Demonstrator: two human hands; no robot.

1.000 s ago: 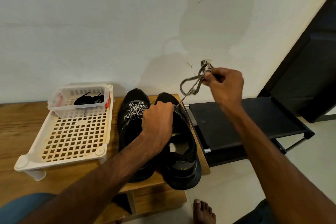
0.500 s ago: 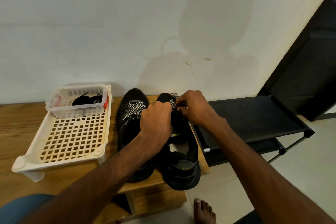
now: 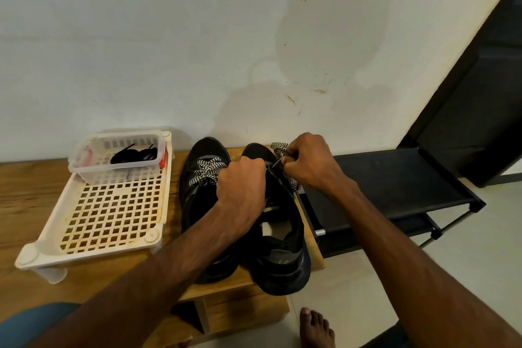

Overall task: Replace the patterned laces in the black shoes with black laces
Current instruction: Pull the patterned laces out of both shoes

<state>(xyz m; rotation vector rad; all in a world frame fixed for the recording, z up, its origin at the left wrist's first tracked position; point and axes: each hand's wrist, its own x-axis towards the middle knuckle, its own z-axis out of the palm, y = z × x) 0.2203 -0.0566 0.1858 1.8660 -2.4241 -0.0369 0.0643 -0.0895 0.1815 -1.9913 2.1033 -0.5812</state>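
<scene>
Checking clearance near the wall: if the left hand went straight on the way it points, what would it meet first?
Probably the toe of the shoe that the left hand grips, with the wall beyond it; depth is hard to judge from this view.

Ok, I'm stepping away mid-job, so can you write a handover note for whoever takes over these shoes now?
Left hand grips the upper of the right-side shoe.
Right hand pinches that shoe's patterned lace near the toe end.
The other shoe has its own zigzag lace fully in.
Black laces lie in the clear tub on the white rack.
Done: right-side shoe looks partly unlaced.
Left: pull that lace out, strip the other shoe, thread black laces into both.
</scene>
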